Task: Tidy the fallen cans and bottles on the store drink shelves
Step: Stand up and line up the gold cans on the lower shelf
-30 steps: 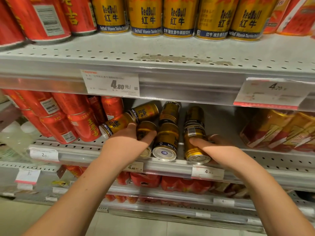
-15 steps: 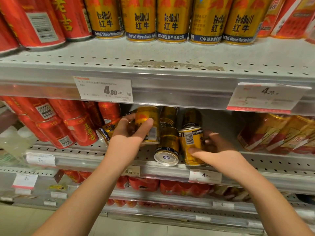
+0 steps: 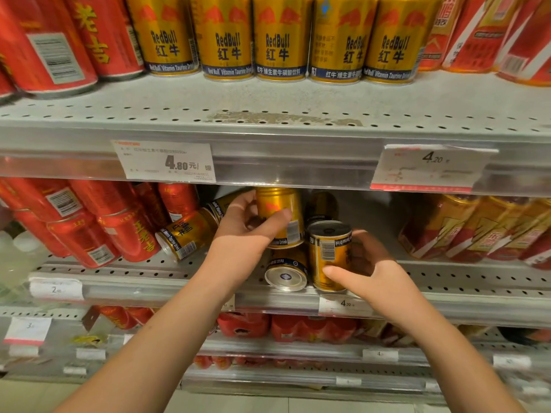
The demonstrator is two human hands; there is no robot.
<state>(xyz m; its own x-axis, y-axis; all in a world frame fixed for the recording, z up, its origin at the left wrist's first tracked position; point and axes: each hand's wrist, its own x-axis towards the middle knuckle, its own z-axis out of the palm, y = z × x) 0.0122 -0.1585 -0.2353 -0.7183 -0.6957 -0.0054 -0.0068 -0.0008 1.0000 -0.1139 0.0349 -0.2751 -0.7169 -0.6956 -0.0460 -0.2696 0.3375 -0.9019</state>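
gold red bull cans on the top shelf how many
5 gold cans, upright in a row: leftmost, second, middle, fourth, rightmost. More may stand hidden behind them.

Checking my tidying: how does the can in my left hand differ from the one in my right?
The left can, in the left hand, is lifted, blue band at its bottom. The right can, in the right hand, stands on the shelf, blue band on top, so inverted. Both are gold.

A gold lying can [image 3: 286, 271] (base outward) is seen at the shelf [image 3: 149, 272] front. Directly above it, a lifted can [image 3: 280, 210] is held upright by the left hand [image 3: 243, 234]. Just right of it, an upright can [image 3: 326, 257] is gripped by the right hand [image 3: 375, 275]. To its left, toppled cans [image 3: 186, 234] are tilted.
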